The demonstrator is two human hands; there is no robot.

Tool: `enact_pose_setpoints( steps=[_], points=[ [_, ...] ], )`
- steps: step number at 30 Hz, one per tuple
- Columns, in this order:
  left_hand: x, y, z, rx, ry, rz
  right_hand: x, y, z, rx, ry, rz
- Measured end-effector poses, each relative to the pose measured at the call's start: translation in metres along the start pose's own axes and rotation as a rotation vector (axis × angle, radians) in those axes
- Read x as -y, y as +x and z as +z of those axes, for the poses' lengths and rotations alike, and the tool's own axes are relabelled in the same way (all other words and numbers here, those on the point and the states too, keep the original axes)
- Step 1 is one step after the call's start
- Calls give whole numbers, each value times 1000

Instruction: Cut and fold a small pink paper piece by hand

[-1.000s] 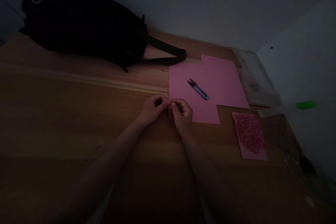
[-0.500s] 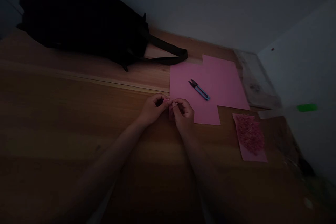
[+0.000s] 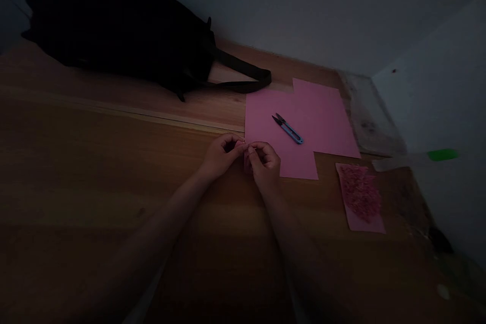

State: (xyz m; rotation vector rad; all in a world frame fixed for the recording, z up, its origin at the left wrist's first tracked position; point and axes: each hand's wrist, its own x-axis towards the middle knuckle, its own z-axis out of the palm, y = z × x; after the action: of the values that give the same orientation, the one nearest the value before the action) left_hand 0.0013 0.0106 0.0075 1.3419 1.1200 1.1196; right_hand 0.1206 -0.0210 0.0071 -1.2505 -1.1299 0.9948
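My left hand (image 3: 223,154) and my right hand (image 3: 266,164) meet at the left edge of the pink sheets, fingertips almost touching. Each is closed in a pinch on a small pink piece (image 3: 247,166), which looks like paper or cloth and is mostly covered by the fingers. Just beyond my right hand, a pair of blue-handled thread snips (image 3: 287,129) lies on a pink sheet (image 3: 261,111), its blades spread and pointing up and left. A second pink sheet (image 3: 330,121) overlaps it at the right.
At the back left a black bag (image 3: 121,25) lies on the wooden table (image 3: 94,172), its strap (image 3: 243,66) reaching towards the sheets. To the right, a heap of pink shreds (image 3: 360,192) rests on a small pink card (image 3: 366,225). Clear plastic (image 3: 366,111) lies by the wall.
The view has shifted very slightly. Both hands stay in nearly the same pinch, and nothing on the table has visibly moved.
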Motion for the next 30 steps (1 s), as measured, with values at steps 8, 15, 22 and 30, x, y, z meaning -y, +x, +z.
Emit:
enact_pose_setpoints(
  steps=[8, 15, 22, 30],
  points=[
    [0, 0, 0, -10, -13, -9, -1, 0, 0, 22, 19, 1],
    [-1, 0, 0, -8, -31, -3, -2, 0, -1, 15, -11, -5],
    [-1, 0, 0, -14, -55, -13, -2, 1, -1, 24, -24, -17],
    [-3, -1, 0, -15, -38, -14, -1, 1, -1, 16, -8, -7]
  ],
)
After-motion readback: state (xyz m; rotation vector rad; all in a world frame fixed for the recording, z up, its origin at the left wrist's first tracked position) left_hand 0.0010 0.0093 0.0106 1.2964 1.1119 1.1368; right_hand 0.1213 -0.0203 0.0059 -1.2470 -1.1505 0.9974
